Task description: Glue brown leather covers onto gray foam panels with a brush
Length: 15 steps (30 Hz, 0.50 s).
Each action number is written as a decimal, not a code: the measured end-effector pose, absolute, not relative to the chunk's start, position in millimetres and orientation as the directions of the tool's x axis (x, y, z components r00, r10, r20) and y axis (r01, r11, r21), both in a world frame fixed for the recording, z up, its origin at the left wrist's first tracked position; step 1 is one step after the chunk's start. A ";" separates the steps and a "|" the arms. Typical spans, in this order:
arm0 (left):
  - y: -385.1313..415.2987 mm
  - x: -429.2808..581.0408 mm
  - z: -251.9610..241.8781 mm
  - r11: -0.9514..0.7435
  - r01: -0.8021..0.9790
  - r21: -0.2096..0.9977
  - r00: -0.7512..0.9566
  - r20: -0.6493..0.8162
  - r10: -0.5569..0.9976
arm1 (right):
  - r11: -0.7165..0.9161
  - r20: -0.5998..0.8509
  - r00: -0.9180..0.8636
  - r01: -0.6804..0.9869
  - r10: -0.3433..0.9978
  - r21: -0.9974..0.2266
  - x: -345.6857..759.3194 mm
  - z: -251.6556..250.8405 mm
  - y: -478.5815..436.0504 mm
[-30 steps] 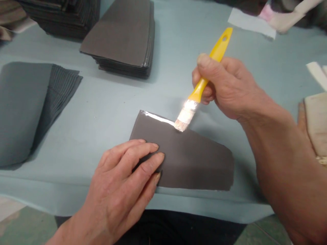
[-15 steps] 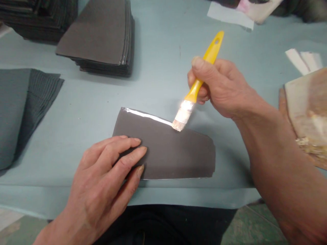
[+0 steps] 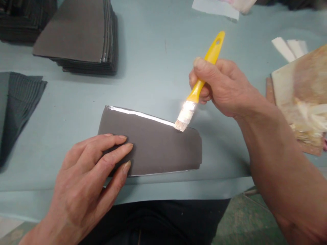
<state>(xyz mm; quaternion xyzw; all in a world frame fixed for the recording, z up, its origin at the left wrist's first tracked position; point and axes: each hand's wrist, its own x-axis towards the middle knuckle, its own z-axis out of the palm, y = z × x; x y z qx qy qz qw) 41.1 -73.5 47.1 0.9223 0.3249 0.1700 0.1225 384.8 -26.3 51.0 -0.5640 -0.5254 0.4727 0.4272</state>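
Observation:
A dark grey flat panel (image 3: 158,149) with clipped right corners lies near the table's front edge. Along its far edge runs a white wet-looking strip (image 3: 138,114), from the left corner to the brush tip. My left hand (image 3: 89,173) rests on the panel's left part, fingers stretched out and a little apart. In my right hand (image 3: 219,81) is a paintbrush (image 3: 195,90) with a yellow handle, gripped between thumb and fingers. Its white-coated bristles touch the panel's far edge, right of the middle.
A stack of dark panels (image 3: 76,34) stands at the back left, another dark stack (image 3: 25,23) behind it. Fanned dark pieces (image 3: 22,102) lie at the left edge. White strips (image 3: 288,47) and a stained, glue-crusted board (image 3: 288,81) are on the right.
The brush has moved right along the panel's far edge, and the white strip reaches further. The camera view has shifted; my left hand still lies on the panel.

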 end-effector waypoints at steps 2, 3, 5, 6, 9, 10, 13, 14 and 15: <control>-74.1 42.7 48.4 -0.753 0.564 0.338 0.728 0.227 0.647 | -0.080 -0.081 0.002 0.186 0.997 -0.979 387.2 51.9 -28.9; -74.7 43.7 49.1 -0.746 0.569 0.346 0.724 0.220 0.654 | -0.078 -0.079 0.002 0.184 0.997 -0.980 388.7 52.5 -30.2; -75.8 45.5 50.3 -0.728 0.579 0.368 0.706 0.220 0.673 | -0.085 -0.086 -0.002 0.181 0.996 -0.980 392.3 53.6 -33.1; -76.3 46.1 50.5 -0.723 0.580 0.377 0.700 0.223 0.678 | -0.092 -0.094 -0.005 0.183 0.996 -0.979 394.3 54.2 -34.8; -76.7 46.0 49.6 -0.729 0.575 0.371 0.699 0.240 0.674 | -0.093 -0.094 0.003 0.202 0.996 -0.975 400.6 55.3 -40.4; -76.6 45.6 49.1 -0.732 0.576 0.362 0.700 0.243 0.671 | -0.094 -0.094 0.010 0.211 0.996 -0.973 402.9 55.3 -42.5; -76.1 44.9 47.8 -0.724 0.582 0.371 0.697 0.232 0.679 | -0.111 -0.105 0.034 0.230 0.994 -0.967 411.1 54.7 -49.1; -76.0 44.9 47.6 -0.722 0.579 0.379 0.695 0.234 0.680 | -0.117 -0.112 0.035 0.232 0.993 -0.966 414.3 54.6 -51.4; -75.9 44.9 47.5 -0.721 0.575 0.387 0.694 0.237 0.680 | -0.118 -0.114 0.030 0.233 0.993 -0.965 417.7 54.9 -53.6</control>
